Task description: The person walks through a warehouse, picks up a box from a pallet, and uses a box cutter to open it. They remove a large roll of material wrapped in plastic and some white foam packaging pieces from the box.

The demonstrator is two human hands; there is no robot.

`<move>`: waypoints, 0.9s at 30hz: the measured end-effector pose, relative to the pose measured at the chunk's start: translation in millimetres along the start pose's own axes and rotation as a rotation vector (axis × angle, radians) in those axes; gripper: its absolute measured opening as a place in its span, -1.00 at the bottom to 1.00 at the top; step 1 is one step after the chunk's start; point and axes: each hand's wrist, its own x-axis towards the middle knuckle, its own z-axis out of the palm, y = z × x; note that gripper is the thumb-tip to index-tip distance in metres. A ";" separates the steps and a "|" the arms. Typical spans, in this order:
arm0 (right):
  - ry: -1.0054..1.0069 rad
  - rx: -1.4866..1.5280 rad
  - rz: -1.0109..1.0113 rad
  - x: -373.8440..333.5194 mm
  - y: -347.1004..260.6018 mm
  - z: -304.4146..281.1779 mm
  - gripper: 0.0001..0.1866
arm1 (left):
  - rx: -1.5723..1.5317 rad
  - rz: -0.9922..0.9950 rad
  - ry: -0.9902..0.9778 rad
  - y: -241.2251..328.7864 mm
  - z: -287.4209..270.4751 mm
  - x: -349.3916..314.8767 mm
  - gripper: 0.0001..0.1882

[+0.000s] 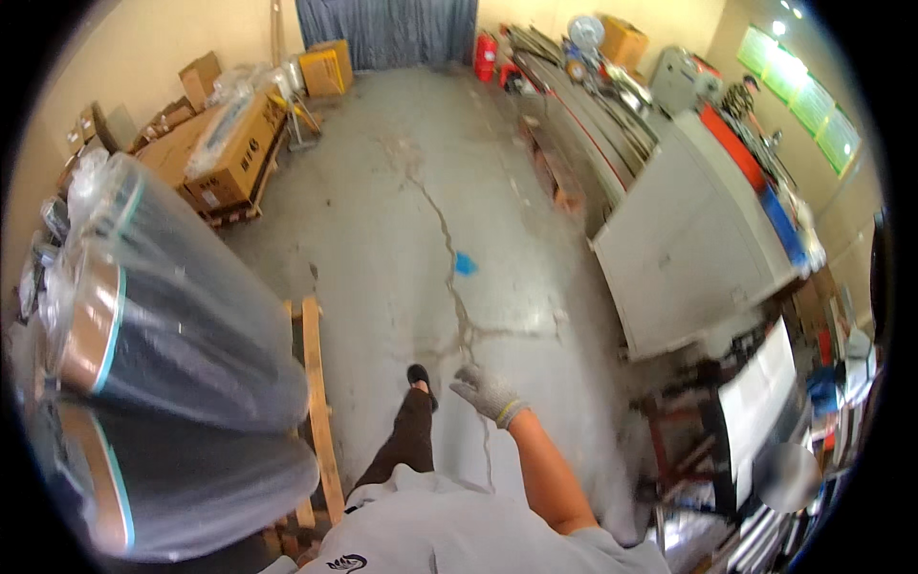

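At twelve o'clock from our right grip (488,393), a blue patch (466,263) is showing on the floor (368,287); that grip is hanging loosely spread, empty, our left grip out of view. Walking well probably means we're stepping around the patch.

Plastic-wrapped dark rolls (196,316) sat left of the grip (486,394), big cardboard box (244,158) lay ahead-left of it, red extinguisher (486,57) stood far ahead, blue curtain (387,33) hung far ahead, slightly left, grey cabinet (693,244) stood ahead-right.
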 end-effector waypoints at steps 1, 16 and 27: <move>-0.041 0.014 0.042 49.5 25.5 -2.8 -0.54 | -0.023 -0.020 -0.002 34.0 -24.2 14.6 -0.64; 0.067 0.493 1.537 300.0 461.3 -163.7 -0.75 | -0.146 0.762 0.531 868.3 -602.9 161.5 -0.59; -0.053 0.561 0.817 977.8 498.2 -283.1 -0.69 | -0.032 0.197 0.090 1041.9 -701.7 300.5 -0.58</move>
